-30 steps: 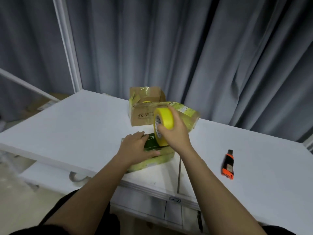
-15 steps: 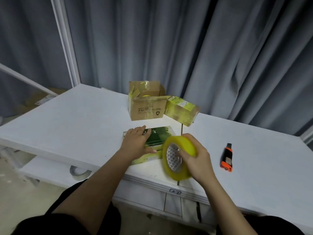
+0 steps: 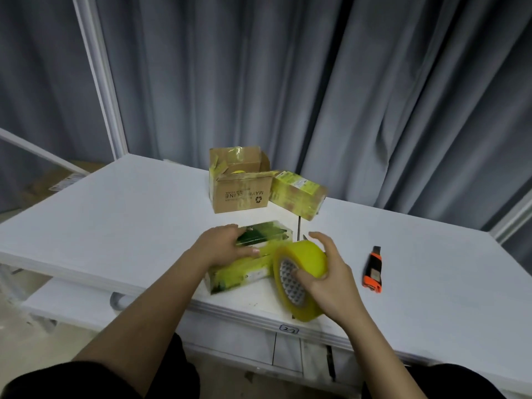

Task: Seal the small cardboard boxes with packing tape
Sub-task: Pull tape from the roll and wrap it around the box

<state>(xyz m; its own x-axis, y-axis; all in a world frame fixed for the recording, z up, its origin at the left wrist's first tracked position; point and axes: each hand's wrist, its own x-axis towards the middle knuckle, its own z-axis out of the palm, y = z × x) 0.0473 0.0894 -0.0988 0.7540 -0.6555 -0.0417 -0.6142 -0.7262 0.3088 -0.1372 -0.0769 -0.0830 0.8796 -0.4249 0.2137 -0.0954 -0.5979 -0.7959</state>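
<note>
I see my left hand (image 3: 221, 249) pressing flat on the green box (image 3: 247, 257) at table centre, steadying it. At its three o'clock, my right hand (image 3: 322, 272) grips the yellow tape roll (image 3: 299, 280), tape stretched to the box.

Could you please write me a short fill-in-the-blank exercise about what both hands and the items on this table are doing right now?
1. The right hand grips a roll of ____ packing tape.
2. The left hand presses down on the flat ____ box at the table's front edge.
3. The orange utility knife lies to the ____ of the tape roll.
4. The brown cardboard box at the back has its top flaps ____.

Missing words: yellow; green; right; open
</note>
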